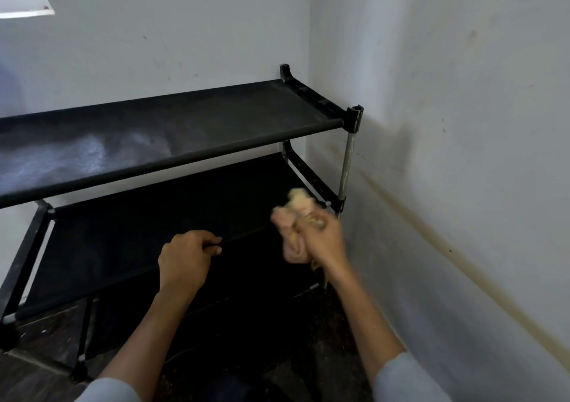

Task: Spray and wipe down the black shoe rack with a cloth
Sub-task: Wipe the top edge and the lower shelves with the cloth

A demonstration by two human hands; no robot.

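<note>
The rack (pixel 172 142) is being cleaned in a room corner, its right end close to the side wall (pixel 462 124). The cloth (pixel 293 229), a pale bunched rag, is being gripped by the right hand (pixel 320 238) at about 4 o'clock in the view, with the fingers curled round it; the hand and cloth are blurred, so how the fingers lie exactly cannot be told. The cloth is being held at the right end of the lower shelf (pixel 154 223), near the metal post (pixel 347 167). The front bar (pixel 240 235) of that shelf is being held by the left hand (pixel 185 260) near the centre of the view, fingers wrapped over it and thumb beneath.

The step in hand is judged to be the wiping of the lower shelf. It would be done well if the rack is being steadied by the left hand while the cloth is being drawn in long overlapping strokes from the right end toward 9 o'clock, with the fabric pressed lightly so it is not being sagged, and with the end frame and post joints taken in too.

Greyish patches are being shown on the top shelf (pixel 92 155) toward 9 o'clock; whether they are dust or spray cannot be told. Reach is being limited by the top shelf overhanging the lower one and by the side wall close at 3 o'clock. No spray bottle is being seen. A dark floor (pixel 37 380) lies beneath.
</note>
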